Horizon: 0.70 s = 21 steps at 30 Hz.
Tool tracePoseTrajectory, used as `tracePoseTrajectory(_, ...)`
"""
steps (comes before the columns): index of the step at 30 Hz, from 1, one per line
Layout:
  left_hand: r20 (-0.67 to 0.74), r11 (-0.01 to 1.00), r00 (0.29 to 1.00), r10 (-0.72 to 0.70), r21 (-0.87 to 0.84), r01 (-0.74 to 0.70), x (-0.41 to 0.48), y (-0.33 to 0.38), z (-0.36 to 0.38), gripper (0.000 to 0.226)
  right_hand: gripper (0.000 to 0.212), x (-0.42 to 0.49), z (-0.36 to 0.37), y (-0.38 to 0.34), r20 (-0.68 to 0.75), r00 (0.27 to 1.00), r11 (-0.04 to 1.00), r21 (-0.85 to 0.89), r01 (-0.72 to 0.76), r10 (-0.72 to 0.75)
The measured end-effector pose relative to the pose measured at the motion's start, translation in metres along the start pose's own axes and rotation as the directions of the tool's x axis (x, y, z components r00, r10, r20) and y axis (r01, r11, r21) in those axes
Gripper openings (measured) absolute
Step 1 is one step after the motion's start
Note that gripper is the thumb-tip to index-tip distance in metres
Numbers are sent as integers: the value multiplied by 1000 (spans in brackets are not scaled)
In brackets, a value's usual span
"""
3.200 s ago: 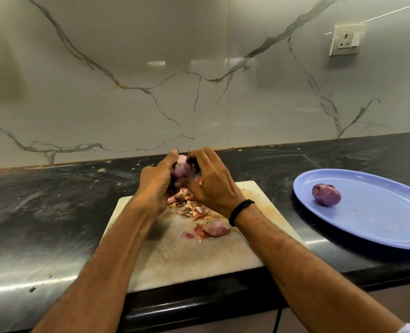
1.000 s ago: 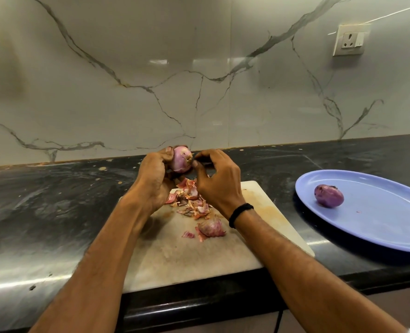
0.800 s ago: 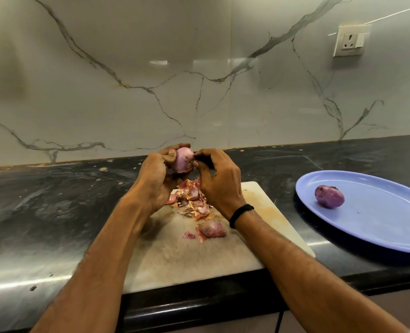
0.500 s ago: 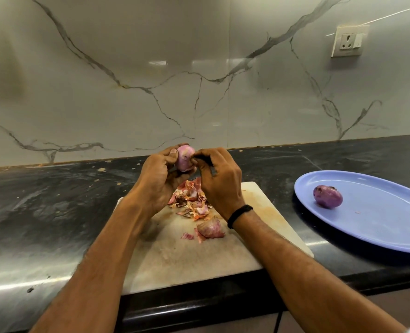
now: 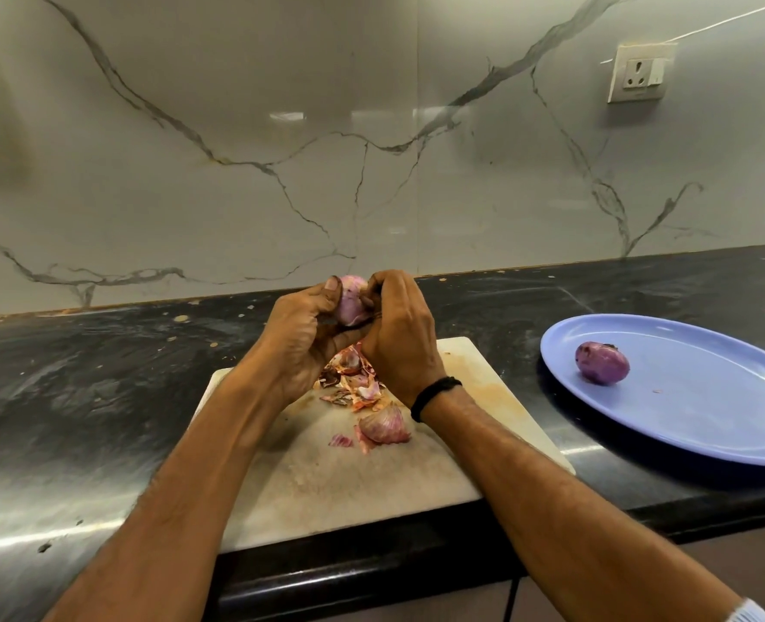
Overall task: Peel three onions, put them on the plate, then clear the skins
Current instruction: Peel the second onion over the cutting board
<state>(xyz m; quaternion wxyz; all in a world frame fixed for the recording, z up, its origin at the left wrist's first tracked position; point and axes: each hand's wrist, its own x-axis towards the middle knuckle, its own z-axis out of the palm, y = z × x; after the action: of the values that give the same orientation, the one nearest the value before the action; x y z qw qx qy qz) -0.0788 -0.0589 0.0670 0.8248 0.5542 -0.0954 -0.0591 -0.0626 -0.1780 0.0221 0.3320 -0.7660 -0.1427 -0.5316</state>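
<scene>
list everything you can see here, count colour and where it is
held onion: 1, pale pink-purple, between both hands above the board's far edge
plated onion: 1, purple, on the plate's left part
plate: 1, blue, on the counter right of the board
skins: a pile, reddish-pink, on the board under the hands, plus one big curved piece nearer the person
cutting board: 1, off-white, at the counter's front edge
counter: 1, black
wall: 1, white marble with grey veins, behind the counter
socket: 1, white, upper right of the wall
wristband: 1, black, on the right wrist
left hand: grips the held onion
right hand: fingers curled on the held onion
</scene>
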Motion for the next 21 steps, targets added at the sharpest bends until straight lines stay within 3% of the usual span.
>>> tracePoseTrajectory(9,-55,975,997,-51,-221,37,-2,5,0,23,16,5,-8,-1,-17,970,949,213,-232,241)
tracePoseTrajectory(13,-84,975,996,-9,-221,-10,0,6,0,23,15,3,-7,-3,-34,984,965,205,-162,172)
tracePoseTrajectory(21,-71,995,995,69,-61,-73,2,2,-1,26,17,1,-2,-1,-62,997,989,137,-47,56)
